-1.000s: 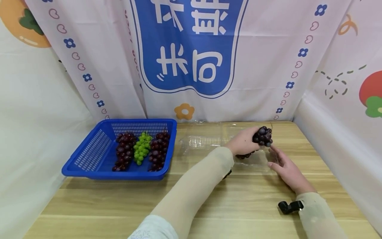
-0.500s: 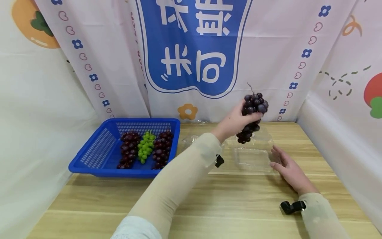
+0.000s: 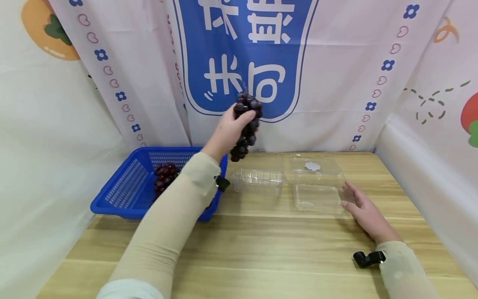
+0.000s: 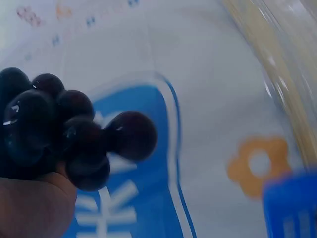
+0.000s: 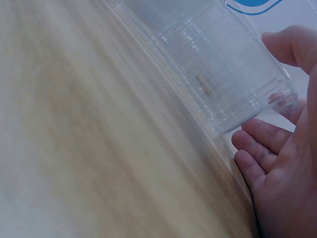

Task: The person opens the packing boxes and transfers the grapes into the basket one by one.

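In the head view my left hand [image 3: 227, 132] grips a bunch of dark grapes [image 3: 244, 139] in the air, above the gap between the blue basket [image 3: 98, 206] and a clear plastic box [image 3: 258, 189]. The left wrist view shows the dark grapes [image 4: 81, 131] up close above my thumb. Beside the right-hand clear box [image 3: 317, 203], my right hand [image 3: 369, 218] lies with its fingers loosely bent, holding nothing. Its fingertips are at the box's right edge; the right wrist view shows one finger behind the clear wall [image 5: 233, 94].
Both clear boxes stand with lids raised at the back; the right lid bears a white scalloped label [image 3: 312, 166]. Red grapes [image 3: 164, 176] lie in the basket, partly hidden by my left arm. A printed cloth [image 3: 336, 83] hangs behind the wooden table [image 3: 261, 257].
My left hand has lifted the dark grapes out of the right-hand box and carried them left, towards the basket. The right hand stays by the box.
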Available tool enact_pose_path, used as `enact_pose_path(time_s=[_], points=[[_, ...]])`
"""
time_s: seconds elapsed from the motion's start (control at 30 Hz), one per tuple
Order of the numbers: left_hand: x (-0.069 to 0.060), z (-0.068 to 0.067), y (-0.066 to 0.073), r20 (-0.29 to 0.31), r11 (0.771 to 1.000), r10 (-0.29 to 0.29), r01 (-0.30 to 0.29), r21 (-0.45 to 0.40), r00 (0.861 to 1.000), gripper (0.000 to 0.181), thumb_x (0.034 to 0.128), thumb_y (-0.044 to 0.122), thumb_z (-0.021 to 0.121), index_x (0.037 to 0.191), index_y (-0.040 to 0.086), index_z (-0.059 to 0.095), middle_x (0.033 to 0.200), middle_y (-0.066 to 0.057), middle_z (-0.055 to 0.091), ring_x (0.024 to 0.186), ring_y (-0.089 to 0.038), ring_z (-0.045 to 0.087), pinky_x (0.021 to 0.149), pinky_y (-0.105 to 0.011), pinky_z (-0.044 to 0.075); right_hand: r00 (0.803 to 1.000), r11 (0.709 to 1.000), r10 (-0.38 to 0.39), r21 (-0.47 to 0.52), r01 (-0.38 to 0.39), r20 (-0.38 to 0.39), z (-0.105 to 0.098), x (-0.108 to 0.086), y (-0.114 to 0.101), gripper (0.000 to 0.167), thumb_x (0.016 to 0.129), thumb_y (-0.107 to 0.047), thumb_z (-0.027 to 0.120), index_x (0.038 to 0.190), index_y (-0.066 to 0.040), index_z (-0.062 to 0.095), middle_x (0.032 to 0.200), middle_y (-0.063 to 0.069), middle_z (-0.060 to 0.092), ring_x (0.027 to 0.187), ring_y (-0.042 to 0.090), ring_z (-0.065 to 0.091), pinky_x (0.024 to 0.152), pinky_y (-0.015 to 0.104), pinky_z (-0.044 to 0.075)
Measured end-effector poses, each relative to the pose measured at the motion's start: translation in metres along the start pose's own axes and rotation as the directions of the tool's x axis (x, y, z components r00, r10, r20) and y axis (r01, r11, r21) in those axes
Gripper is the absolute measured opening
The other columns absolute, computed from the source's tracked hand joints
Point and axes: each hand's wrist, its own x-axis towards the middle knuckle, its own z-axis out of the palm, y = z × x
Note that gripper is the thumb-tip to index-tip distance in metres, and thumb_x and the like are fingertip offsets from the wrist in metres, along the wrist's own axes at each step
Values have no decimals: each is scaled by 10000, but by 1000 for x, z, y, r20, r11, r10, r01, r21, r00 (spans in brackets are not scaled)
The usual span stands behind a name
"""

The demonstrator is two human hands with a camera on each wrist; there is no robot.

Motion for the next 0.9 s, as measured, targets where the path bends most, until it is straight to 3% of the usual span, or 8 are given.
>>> enact_pose_path(time_s=[0.2, 0.27, 0.33, 0.47, 0.6, 0.73, 0.8, 0.9], points=[[-4, -62, -11, -127, 973, -148, 167, 159, 981, 647, 949, 570, 625, 1438, 171, 482, 1202, -120, 630, 980, -297, 653, 875, -476, 541, 1000, 1000, -13, -11, 13, -25, -3, 1, 0, 773, 1056, -283, 551, 1645, -185, 60, 1640, 226, 199, 1473, 468, 203, 1138, 649, 166], [-10, -84, -14, -166, 945, -185, 221, 242, 969, 724, 933, 621, 609, 1489, 181, 458, 1309, -114, 600, 1091, -295, 628, 956, -498, 501, 1000, 1000, -14, -12, 14, -27, -4, 2, 0, 772, 1057, -284, 548, 1645, -179, 59, 1640, 224, 200, 1474, 465, 204, 1141, 647, 162], [-17, -106, -16, -198, 898, -226, 282, 338, 954, 824, 915, 682, 578, 1547, 185, 397, 1441, -105, 523, 1237, -300, 557, 1044, -527, 431, 999, 1000, -15, -11, 15, -29, -5, 2, 1, 773, 1057, -281, 550, 1644, -169, 60, 1639, 226, 201, 1472, 468, 204, 1139, 651, 161], [-33, -149, -25, -255, 782, -284, 377, 496, 924, 960, 895, 757, 513, 1590, 127, 310, 1567, -156, 384, 1382, -373, 414, 1097, -610, 340, 1000, 1000, -15, -5, 15, -25, -5, 2, 3, 777, 1054, -273, 557, 1644, -164, 62, 1639, 227, 196, 1471, 470, 204, 1135, 656, 166], [-50, -189, -45, -293, 673, -320, 433, 600, 901, 948, 921, 730, 493, 1542, 25, 364, 1515, -260, 412, 1327, -458, 441, 1044, -657, 369, 1000, 1000, -17, 3, 17, -20, -5, 2, 6, 782, 1050, -262, 563, 1644, -173, 63, 1643, 218, 192, 1475, 464, 202, 1138, 652, 169], [-69, -222, -66, -285, 527, -394, 469, 709, 874, 945, 958, 669, 487, 1502, -93, 362, 1469, -371, 392, 1279, -542, 438, 1003, -672, 392, 1000, 1000, -19, 7, 19, -15, -2, 0, 7, 780, 1049, -244, 566, 1642, -154, 67, 1639, 226, 197, 1471, 465, 210, 1132, 654, 183], [-78, -234, -74, -280, 449, -446, 484, 751, 850, 945, 972, 634, 486, 1469, -159, 357, 1435, -423, 380, 1248, -571, 447, 980, -667, 412, 1000, 1000, -21, 7, 21, -17, -2, 0, 7, 776, 1049, -245, 567, 1642, -149, 76, 1637, 227, 208, 1470, 463, 218, 1129, 653, 192], [-88, -245, -83, -278, 345, -536, 507, 790, 797, 938, 988, 591, 471, 1419, -234, 349, 1400, -465, 370, 1218, -585, 463, 972, -643, 434, 999, 1000, -25, 5, 25, -29, -2, 1, 6, 768, 1050, -263, 567, 1642, -151, 91, 1635, 213, 228, 1471, 449, 228, 1132, 647, 194]])
